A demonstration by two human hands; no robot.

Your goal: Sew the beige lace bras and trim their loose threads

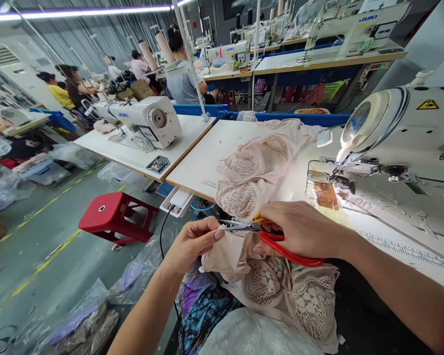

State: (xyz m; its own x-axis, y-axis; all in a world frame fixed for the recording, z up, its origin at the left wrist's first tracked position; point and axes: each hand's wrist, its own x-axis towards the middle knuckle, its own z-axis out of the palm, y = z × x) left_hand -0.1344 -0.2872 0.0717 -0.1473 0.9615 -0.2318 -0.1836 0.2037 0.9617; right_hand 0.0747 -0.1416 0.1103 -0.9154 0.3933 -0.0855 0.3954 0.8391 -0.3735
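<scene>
My left hand [194, 242] pinches an edge of pale pink lace fabric [281, 288] that spills over my lap. My right hand [299, 228] grips red-handled scissors [281, 246], whose metal blades point left and meet the fabric right at my left fingertips. More of the same lace garments [251, 167] lie piled on the white sewing table [207, 158] just beyond my hands. A white sewing machine [395, 133] stands at the right, its needle area lit.
A red plastic stool [113, 214] stands on the floor at left. Another table with a sewing machine [148, 121] is behind it. Plastic bags with fabric [89, 320] lie on the floor. Several people sit at machines in the background.
</scene>
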